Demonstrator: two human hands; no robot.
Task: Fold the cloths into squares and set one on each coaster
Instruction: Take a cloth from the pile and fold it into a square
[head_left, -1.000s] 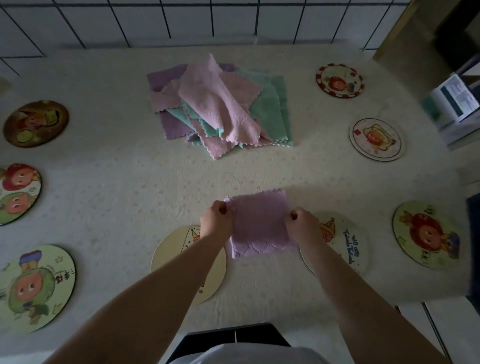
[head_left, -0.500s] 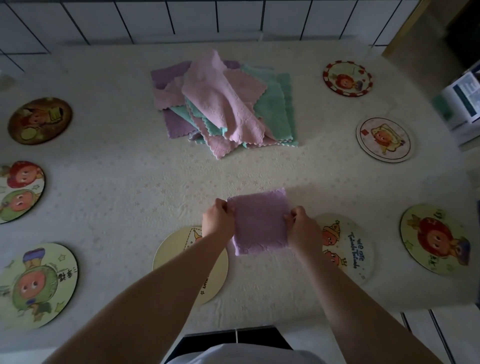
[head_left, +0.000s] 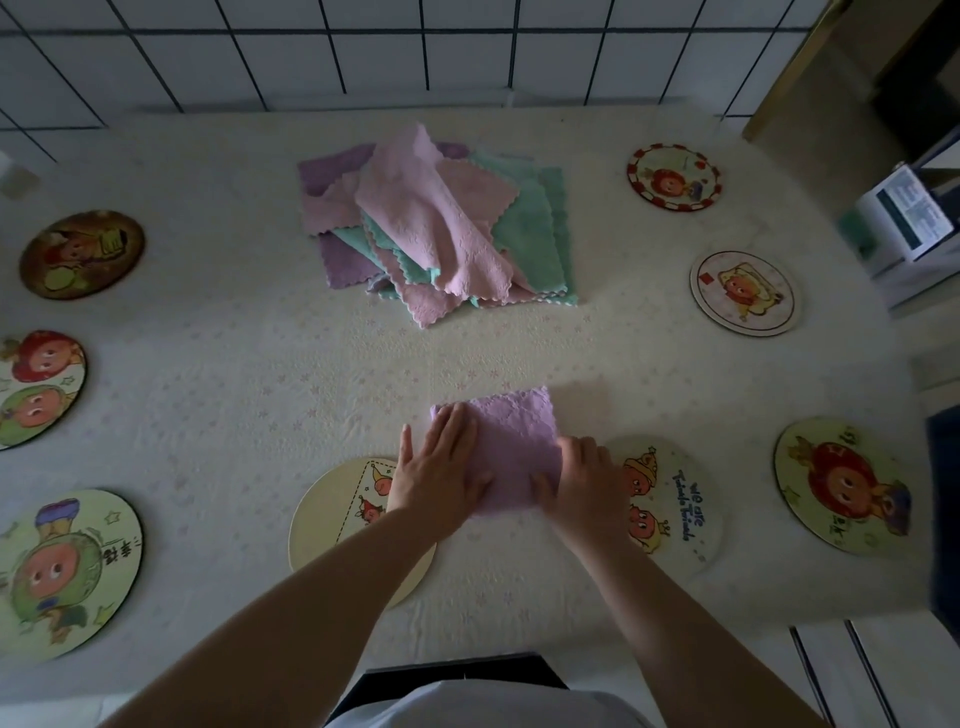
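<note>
Both hands are down on the purple cloth (head_left: 511, 447), which is already folded into a square and lying flat on the bench (head_left: 234, 364). The left hand (head_left: 439, 475) is spread flat, fingers straight, pressing the cloth's left side. The right hand (head_left: 584, 480) sits on the right edge with the thumb on top of the cloth; the fingers look loosely bent, and I can't tell if they're actually pinching it. The cloth sits between two coasters: a pale one (head_left: 332, 525) under the left wrist and a cartoon one (head_left: 675, 499) just past the right hand, not on either. Further out from the hands there's a pile (head_left: 441, 228) of pink, green and purple cloths, unfolded. More coasters sit well off to both sides.
</note>
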